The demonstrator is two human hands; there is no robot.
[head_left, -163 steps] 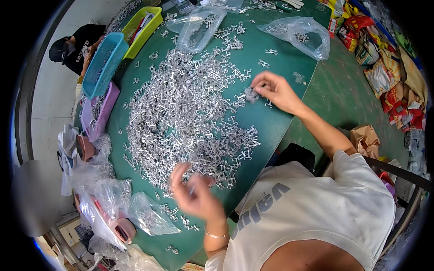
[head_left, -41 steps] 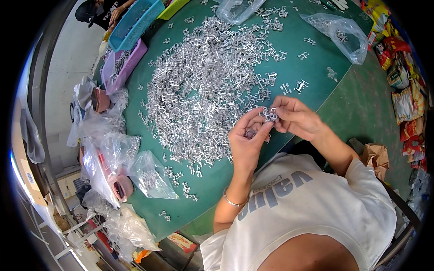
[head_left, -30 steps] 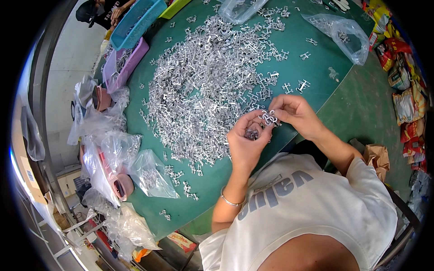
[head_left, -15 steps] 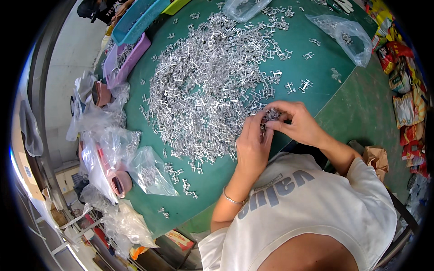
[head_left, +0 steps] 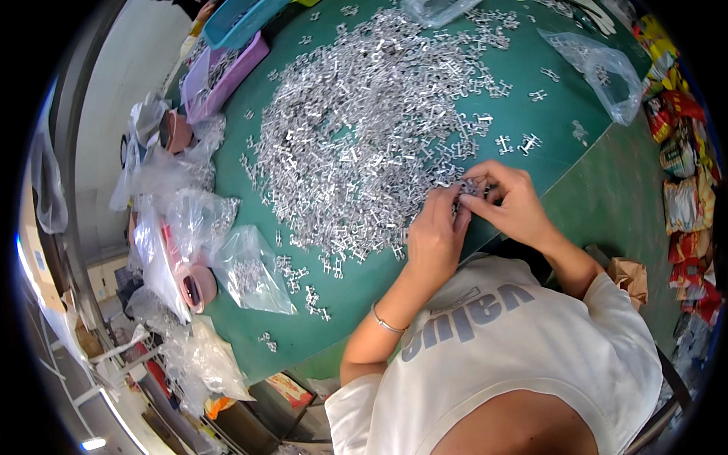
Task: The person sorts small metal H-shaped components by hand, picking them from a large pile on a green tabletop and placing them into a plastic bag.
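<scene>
A wide heap of small silvery metal clips (head_left: 356, 136) covers much of the green table (head_left: 561, 167). At its near right edge my two hands meet. My right hand (head_left: 514, 203) curls its thumb and fingers around a small bunch of metal clips (head_left: 472, 187). Against the same bunch press the fingertips of my left hand (head_left: 435, 233), its fingers bent and close together. The fingers partly hide the clips, so their exact shape and number cannot be made out.
To the left stand a purple basket (head_left: 226, 80) and a blue basket (head_left: 241, 23) holding metal pieces. Clear plastic bags (head_left: 254, 271) lie along the left edge, and another plastic bag (head_left: 613, 85) lies far right. Colourful packages (head_left: 682, 205) line the right side.
The whole view has shifted slightly, with the far table things now higher and further right. Both hands stay together around the clips, with small finger movements. The person at the far left has mostly left the view.
</scene>
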